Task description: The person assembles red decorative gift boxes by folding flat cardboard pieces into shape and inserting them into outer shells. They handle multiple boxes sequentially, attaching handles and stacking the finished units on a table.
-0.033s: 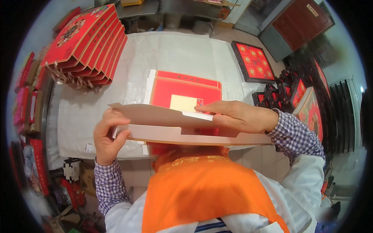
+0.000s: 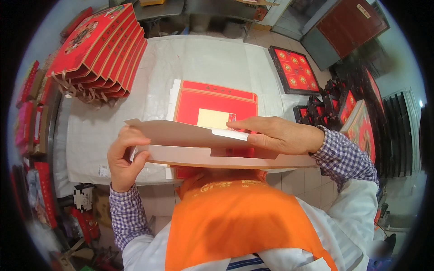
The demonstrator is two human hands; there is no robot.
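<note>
A part-opened cardboard gift bag (image 2: 181,134) stands on edge in front of me, its pale grey-white inside and notched flaps facing up. My left hand (image 2: 127,156) pinches its left end between thumb and curled fingers. My right hand (image 2: 278,134) lies across its right part, fingers over the far wall and thumb on the inner side, closed on that wall. Beyond it, a flat red printed cardboard piece (image 2: 217,98) with gold lines and a cream panel (image 2: 211,118) lies on the table; the held bag hides its near part.
Finished red gift bags (image 2: 97,49) with ribbon handles lean in a row at the far left of the white-covered table (image 2: 203,54). A black tray with red squares (image 2: 296,70) sits at the far right. Small black-and-red boxes (image 2: 316,108) crowd the right edge, near stacked dark trays (image 2: 400,135).
</note>
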